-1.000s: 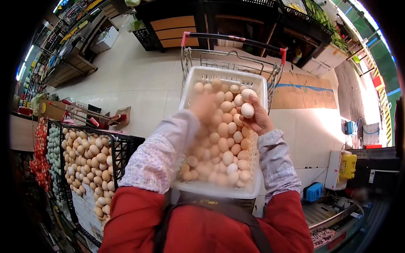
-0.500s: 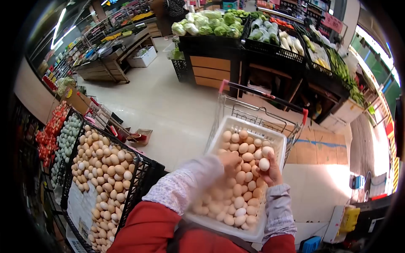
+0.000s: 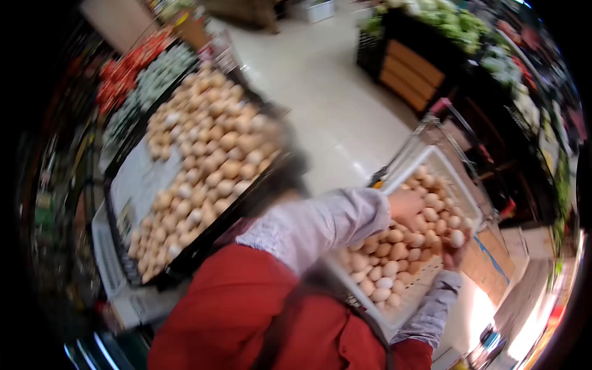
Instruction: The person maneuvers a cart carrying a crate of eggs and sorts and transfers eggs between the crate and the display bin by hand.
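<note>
A white plastic crate point(image 3: 450, 159) full of brown and pale eggs point(image 3: 398, 251) sits in front of me, tilted in my view. My left hand point(image 3: 406, 206) reaches over the eggs near its left side, fingers curled down among them; what they hold, if anything, is hidden. At the crate's right side my right hand point(image 3: 455, 254) is closed around a pale egg point(image 3: 456, 238). Off to the left, a black crate point(image 3: 213, 237) bears a large heap of brown eggs point(image 3: 216, 161), with a bare white liner point(image 3: 140, 179) showing on one side.
A metal shopping cart with a pink-ended handle point(image 3: 440, 106) adjoins the white crate. Greenish eggs point(image 3: 165, 79) and red-wrapped goods point(image 3: 131, 66) lie beyond the black crate. Vegetable stands point(image 3: 412, 71) line the upper right. Flattened cardboard point(image 3: 487, 264) lies on the floor at right.
My view has swung left and tilted, so the black egg crate appears nearer the middle and the white crate further right. The right hand still holds a pale egg; the left stays over the eggs.
</note>
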{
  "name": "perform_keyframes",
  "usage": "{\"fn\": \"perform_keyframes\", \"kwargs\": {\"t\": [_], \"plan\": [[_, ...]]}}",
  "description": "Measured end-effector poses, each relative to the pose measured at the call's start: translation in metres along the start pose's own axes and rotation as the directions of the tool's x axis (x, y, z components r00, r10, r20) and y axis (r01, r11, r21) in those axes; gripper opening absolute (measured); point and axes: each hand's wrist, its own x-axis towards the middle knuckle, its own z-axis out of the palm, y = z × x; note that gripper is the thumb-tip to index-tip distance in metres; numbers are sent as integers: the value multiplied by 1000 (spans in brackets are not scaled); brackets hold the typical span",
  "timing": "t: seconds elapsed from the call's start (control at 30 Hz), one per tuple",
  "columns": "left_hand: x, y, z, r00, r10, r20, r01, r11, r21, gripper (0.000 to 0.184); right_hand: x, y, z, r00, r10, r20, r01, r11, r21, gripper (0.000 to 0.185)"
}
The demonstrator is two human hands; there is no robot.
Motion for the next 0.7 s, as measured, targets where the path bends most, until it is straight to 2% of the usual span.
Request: {"fn": "perform_keyframes", "kwargs": {"t": [0.03,0.1,0.13,0.17,0.2,0.23,0.27,0.3,0.33,0.37,0.4,0.47,0.5,0.53,0.57,0.63,0.67,0.7], "plan": [[-29,-1,-6,997,-70,-22,69,997,-25,34,0,3,4,999,2,46,-4,998,55,40],[-79,-6,-24,975,-39,-219,-38,941,-337,54,-16,1,50,998,34,60,-30,997,-69,43],[-111,-10,-28,965,-88,-248,-2,939,-344,54,-18,4,69,987,20,158,1,991,-134,45],[-154,-10,-32,924,-178,-337,15,900,-435,54,-18,10,86,965,3,261,48,981,-188,47],[-195,-8,-37,871,-265,-414,14,855,-519,55,-10,8,93,941,52,335,46,959,-279,54],[-240,-7,-48,848,-416,-329,97,732,-674,53,-9,12,123,928,93,360,43,935,-352,56],[-286,-3,-60,814,-538,-219,163,573,-803,52,-18,25,162,949,81,305,70,889,-453,57],[-329,9,-70,710,-692,-133,156,338,-928,47,-29,46,198,966,59,252,93,830,-549,58],[-371,20,-77,564,-799,-209,174,362,-916,41,-21,65,210,955,117,273,84,775,-627,60],[-415,22,-72,481,-841,-248,-45,259,-965,36,-13,83,222,941,174,292,85,711,-698,62],[-458,20,-69,359,-878,-316,29,349,-937,37,-28,117,263,880,273,388,94,701,-707,62],[-535,28,-64,119,-806,-580,91,591,-802,42,-59,185,344,700,452,553,121,687,-716,61],[-576,23,-53,-7,-846,-534,348,498,-794,44,-66,213,374,598,604,527,169,548,-819,63],[-611,23,-45,-62,-867,-494,431,423,-797,45,-81,249,404,488,706,513,176,496,-850,66],[-646,15,-35,-5,-795,-606,495,525,-692,44,-97,289,428,406,752,519,232,464,-855,66],[-681,33,-42,-185,-947,-261,356,183,-916,45,-131,368,472,204,830,520,379,423,-823,59],[-704,25,-34,-196,-955,-221,351,142,-925,43,-144,403,490,76,857,510,462,423,-780,52],[-724,17,-26,-206,-962,-180,349,99,-932,42,-171,435,511,-5,897,443,484,390,-784,51]]}}
